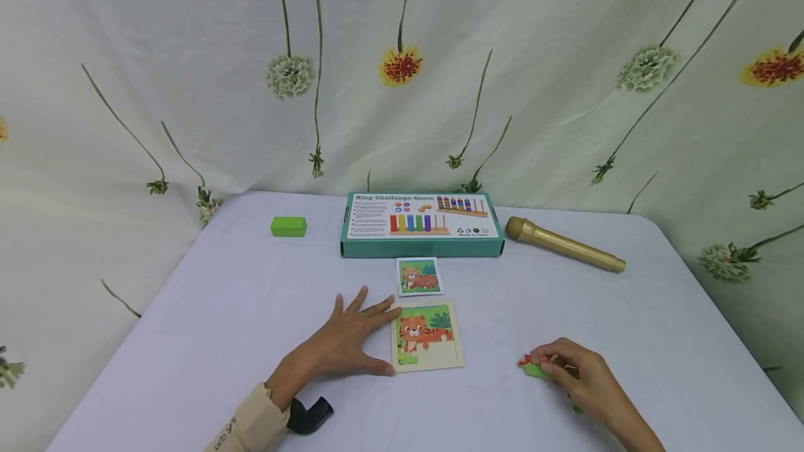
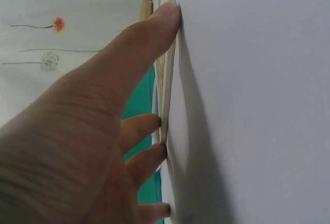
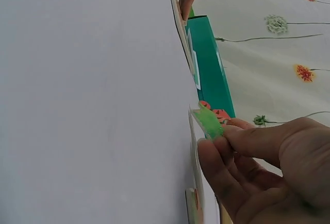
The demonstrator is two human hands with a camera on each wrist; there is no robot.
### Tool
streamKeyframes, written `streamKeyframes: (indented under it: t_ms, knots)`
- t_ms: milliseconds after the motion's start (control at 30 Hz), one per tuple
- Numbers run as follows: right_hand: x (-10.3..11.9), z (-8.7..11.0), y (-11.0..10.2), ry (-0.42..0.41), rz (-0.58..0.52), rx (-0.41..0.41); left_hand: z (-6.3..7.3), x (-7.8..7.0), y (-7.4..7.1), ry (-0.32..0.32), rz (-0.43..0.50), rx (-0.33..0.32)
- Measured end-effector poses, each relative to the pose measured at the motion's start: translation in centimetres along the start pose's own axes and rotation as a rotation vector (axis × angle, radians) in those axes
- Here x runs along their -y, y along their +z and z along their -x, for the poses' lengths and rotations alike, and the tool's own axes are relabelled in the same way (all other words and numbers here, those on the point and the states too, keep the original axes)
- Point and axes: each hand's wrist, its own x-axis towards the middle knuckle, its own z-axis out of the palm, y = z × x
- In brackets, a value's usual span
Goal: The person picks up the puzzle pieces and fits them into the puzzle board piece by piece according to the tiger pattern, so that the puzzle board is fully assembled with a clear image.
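A wooden jigsaw board [image 1: 459, 361] with a tiger picture lies on the table, its lower right part bare wood. My left hand [image 1: 345, 342] rests at the board's left side, fingers spread; in the left wrist view the thumb [image 2: 164, 20] touches the board's edge. Off to the right, my right hand [image 1: 584, 377] pinches a green and red jigsaw piece [image 3: 209, 122] between thumb and fingers. Another piece [image 1: 576, 408] lies partly hidden beneath that hand. Just behind the board is a small card [image 1: 419, 277] with the same tiger picture.
Behind the card sits a teal game box [image 1: 421, 248]. A gold toy microphone [image 1: 565, 245] lies to its right and a green block [image 1: 288, 227] to its left. Near my left wrist is a black curved object [image 1: 310, 416]. A flowered curtain [image 1: 352, 89] hangs behind the table.
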Motion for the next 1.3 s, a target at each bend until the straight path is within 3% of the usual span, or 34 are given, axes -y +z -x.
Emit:
streamKeyframes:
  t_ms: [167,267,567,933,1100,1300]
  knots:
    - [0.0,-0.2,-0.2,0.069,-0.030,0.035,-0.1,0.1,0.1,0.005,-0.010,-0.007]
    - [-0.1,-0.2,0.0,0.065,-0.029,0.016,-0.2,0.1,0.2,0.006,-0.016,-0.009]
    - [0.1,-0.2,0.6,-0.116,0.128,-0.099,-0.1,0.2,0.1,0.012,0.003,-0.009]
    - [-0.2,-0.2,0.8,-0.151,0.238,-0.102,-0.2,0.2,0.2,0.007,-0.002,-0.009]
    - [-0.5,-0.1,0.8,-0.198,0.213,-0.112,-0.2,0.1,0.1,0.005,-0.006,-0.005]
    - [-0.7,0.0,0.8,-0.180,0.110,-0.106,-0.1,0.1,0.1,0.005,-0.006,-0.010]
